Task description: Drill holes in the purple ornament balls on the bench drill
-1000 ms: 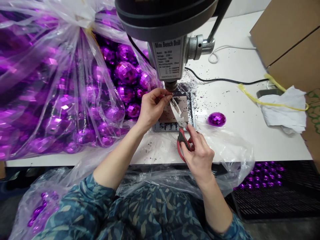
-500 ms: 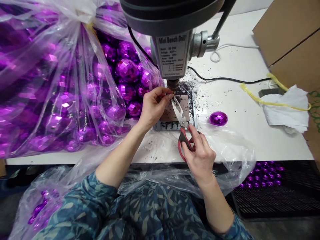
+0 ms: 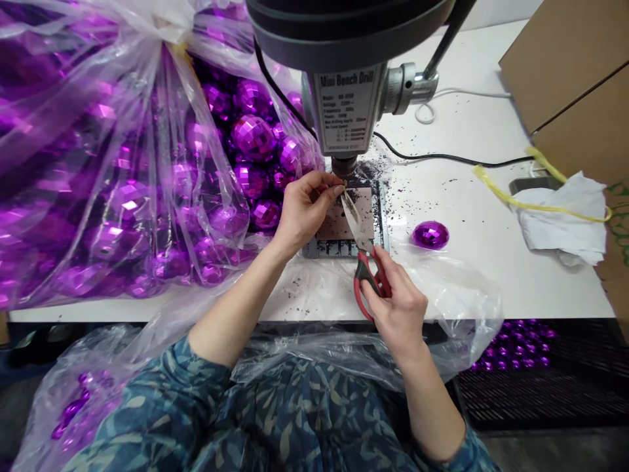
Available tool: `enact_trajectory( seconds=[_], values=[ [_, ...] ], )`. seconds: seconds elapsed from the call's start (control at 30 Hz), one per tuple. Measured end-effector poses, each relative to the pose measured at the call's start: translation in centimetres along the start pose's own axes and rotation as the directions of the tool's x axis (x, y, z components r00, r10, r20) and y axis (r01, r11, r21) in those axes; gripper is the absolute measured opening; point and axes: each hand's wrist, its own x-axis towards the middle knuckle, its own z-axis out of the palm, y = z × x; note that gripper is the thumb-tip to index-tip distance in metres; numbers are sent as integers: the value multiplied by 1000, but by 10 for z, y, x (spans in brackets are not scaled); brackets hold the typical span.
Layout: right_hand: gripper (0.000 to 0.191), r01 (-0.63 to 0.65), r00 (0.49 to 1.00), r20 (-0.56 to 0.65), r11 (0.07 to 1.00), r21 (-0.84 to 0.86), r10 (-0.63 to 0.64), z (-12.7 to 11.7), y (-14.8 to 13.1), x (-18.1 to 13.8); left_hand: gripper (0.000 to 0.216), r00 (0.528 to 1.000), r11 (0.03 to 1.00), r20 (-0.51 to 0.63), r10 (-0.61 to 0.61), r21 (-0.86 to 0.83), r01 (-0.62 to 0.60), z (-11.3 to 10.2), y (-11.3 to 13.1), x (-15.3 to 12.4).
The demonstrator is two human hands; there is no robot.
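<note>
My right hand (image 3: 396,305) grips red-and-black handled pliers (image 3: 362,262), whose metal jaws point up toward the drill's chuck (image 3: 344,167). My left hand (image 3: 302,210) pinches something small at the jaw tips, just under the chuck; I cannot make out what it is. Both hands work over the drill's small grey base plate (image 3: 351,223), which is strewn with dark shavings. The mini bench drill (image 3: 344,78) stands on the white table (image 3: 491,216) right in front of me.
A big clear bag of faceted purple balls (image 3: 147,177) fills the table's left. One loose purple ball (image 3: 430,234) lies right of the base plate. A white cloth (image 3: 565,216), yellow strap and cardboard boxes (image 3: 565,72) are at right. More purple balls (image 3: 515,344) sit in a low black tray.
My right hand has closed the plier handles and their jaws have narrowed at the chuck. My head has shifted slightly, so the whole view has drifted to the right.
</note>
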Motion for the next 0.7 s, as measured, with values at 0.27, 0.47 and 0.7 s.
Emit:
enact_trajectory(
  seconds=[0.27, 0.47, 0.7],
  values=[
    [52, 231, 944, -76, 806, -544, -322, -6, -4, 2, 20, 997, 996, 3, 83, 27, -83, 0, -4, -1],
    [44, 265, 939, -27, 771, -579, -343, -23, -3, 11, 16, 991, 989, -4, 135, 65, -134, 0, -6, -4],
    [48, -21, 995, 97, 995, 93, 12, -23, 1, 13, 15, 991, 989, -1, 132, 74, -131, 0, -6, -5]
  ],
)
